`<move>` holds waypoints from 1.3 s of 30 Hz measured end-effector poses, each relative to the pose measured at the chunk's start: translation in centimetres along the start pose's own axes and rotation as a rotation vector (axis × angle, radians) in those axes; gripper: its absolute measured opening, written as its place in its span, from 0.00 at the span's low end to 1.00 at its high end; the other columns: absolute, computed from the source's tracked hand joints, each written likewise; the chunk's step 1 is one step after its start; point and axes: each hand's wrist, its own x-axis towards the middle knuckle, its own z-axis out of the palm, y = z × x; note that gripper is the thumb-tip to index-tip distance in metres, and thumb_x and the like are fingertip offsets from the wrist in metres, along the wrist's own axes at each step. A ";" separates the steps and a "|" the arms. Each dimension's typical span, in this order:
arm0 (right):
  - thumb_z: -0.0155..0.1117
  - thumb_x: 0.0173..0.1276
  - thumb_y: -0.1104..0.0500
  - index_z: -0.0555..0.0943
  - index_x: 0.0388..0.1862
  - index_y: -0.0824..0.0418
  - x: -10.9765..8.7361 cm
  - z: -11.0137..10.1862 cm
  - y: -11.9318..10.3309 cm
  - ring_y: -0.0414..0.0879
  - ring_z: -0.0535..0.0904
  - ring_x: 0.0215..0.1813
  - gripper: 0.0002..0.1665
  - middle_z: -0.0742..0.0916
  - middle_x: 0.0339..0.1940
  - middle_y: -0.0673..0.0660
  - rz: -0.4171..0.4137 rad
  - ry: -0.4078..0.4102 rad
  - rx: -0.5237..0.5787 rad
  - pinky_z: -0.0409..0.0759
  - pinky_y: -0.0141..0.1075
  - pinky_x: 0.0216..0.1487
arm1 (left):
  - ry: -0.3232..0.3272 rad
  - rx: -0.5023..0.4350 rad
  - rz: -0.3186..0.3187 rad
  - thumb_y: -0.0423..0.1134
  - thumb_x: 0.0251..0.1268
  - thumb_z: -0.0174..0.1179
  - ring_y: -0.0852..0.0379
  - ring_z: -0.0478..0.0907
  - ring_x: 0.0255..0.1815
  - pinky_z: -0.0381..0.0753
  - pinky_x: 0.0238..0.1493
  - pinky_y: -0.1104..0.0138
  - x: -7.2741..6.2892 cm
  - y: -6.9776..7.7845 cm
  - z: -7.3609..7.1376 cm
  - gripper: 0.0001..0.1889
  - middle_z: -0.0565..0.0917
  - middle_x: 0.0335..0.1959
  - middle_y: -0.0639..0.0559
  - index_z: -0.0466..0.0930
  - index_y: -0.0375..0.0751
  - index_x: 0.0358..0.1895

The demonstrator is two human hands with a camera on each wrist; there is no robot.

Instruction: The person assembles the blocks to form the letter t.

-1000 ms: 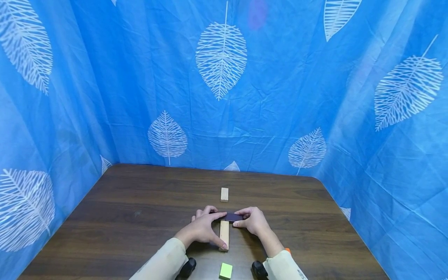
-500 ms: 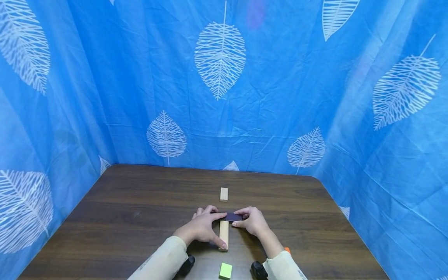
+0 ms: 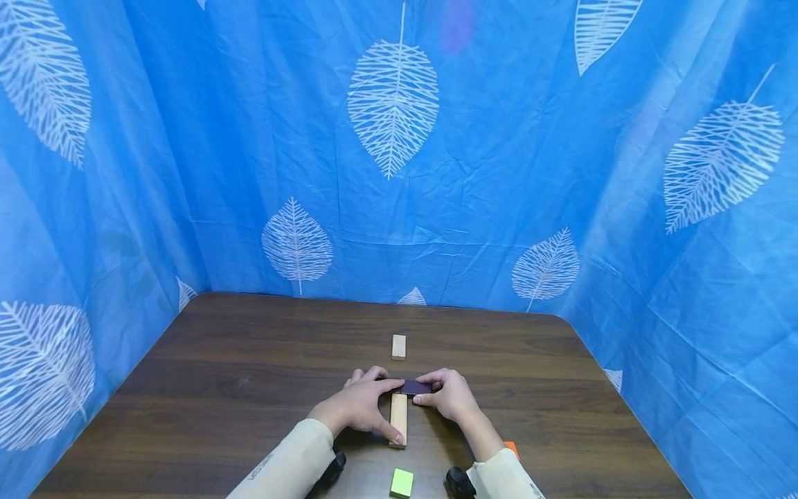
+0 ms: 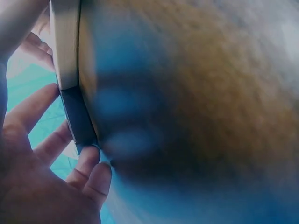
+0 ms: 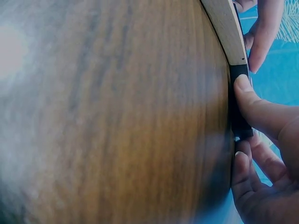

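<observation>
A pale wooden block (image 3: 398,419) lies lengthwise on the table, and a dark purple block (image 3: 416,387) sits crosswise at its far end. My left hand (image 3: 355,404) spans both: the thumb rests on the near end of the pale block and the index finger touches the dark one. In the left wrist view the other fingers (image 4: 51,144) spread loosely along the dark block (image 4: 78,114). With thumb and fingers my right hand (image 3: 454,396) pinches the right end of the dark block, as the right wrist view also shows at the dark block's side (image 5: 240,109).
Farther back stands a small pale wooden block (image 3: 399,347). A yellow-green block (image 3: 402,483) lies near the front, and an orange object (image 3: 512,448) is partly hidden by my right forearm. A blue leaf-patterned curtain (image 3: 399,229) surrounds the brown table (image 3: 249,333).
</observation>
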 end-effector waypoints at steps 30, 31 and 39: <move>0.84 0.52 0.55 0.88 0.51 0.62 -0.9 -2.7 -0.4 0.49 0.83 0.42 0.27 0.88 0.45 0.58 0.026 -0.032 0.033 0.82 0.45 0.41 | -0.006 -0.057 -0.006 0.66 0.36 0.80 0.46 0.63 0.56 0.70 0.54 0.44 -0.1 -0.9 0.3 0.50 0.69 0.65 0.51 0.75 0.59 0.71; 0.84 0.53 0.54 0.88 0.51 0.61 -1.0 -2.9 -0.4 0.50 0.84 0.43 0.27 0.88 0.46 0.59 0.026 -0.030 0.033 0.82 0.46 0.43 | -0.008 -0.060 -0.010 0.66 0.36 0.80 0.46 0.63 0.57 0.70 0.54 0.44 -0.1 -0.9 0.3 0.50 0.69 0.65 0.51 0.74 0.59 0.71; 0.84 0.51 0.48 0.86 0.55 0.62 -2.9 -4.7 -1.8 0.57 0.85 0.50 0.35 0.87 0.50 0.62 -0.056 -0.091 0.124 0.83 0.50 0.47 | 0.000 -0.049 -0.012 0.67 0.35 0.80 0.46 0.63 0.57 0.69 0.56 0.44 0.0 -0.4 0.1 0.51 0.70 0.65 0.51 0.75 0.59 0.71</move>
